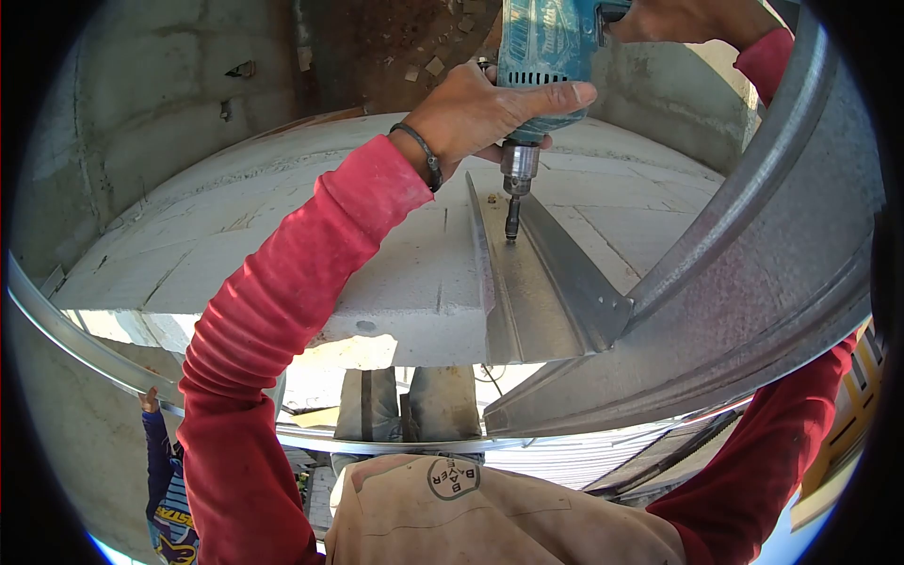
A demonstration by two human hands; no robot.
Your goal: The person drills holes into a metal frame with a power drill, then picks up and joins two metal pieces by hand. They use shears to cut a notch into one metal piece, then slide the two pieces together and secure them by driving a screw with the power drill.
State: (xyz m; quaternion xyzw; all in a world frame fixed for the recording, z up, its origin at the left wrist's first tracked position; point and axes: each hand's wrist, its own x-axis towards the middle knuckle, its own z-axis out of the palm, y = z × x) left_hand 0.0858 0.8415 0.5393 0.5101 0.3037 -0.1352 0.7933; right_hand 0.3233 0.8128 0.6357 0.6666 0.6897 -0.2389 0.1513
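A teal power drill [546, 56] points down over a galvanized metal channel [532, 282]. My left hand [480, 108], with a dark bracelet at the wrist, is wrapped round the front of the drill body, just above the silver chuck [519, 162]. My right hand [692, 19] grips the drill's handle at the top edge; part of it lies out of frame. From the chuck, a dark driver bit [512, 221] reaches down to the channel's flat base. A fastener head, if any, under the tip is too small to make out.
The channel lies on a pale block wall top [377, 282]. A larger curved metal beam [744, 273] meets it at the right and crosses my right arm. Another person's hand [149, 400] touches a metal rail [94, 353] at lower left. Rubble-strewn ground [395, 47] lies beyond the wall.
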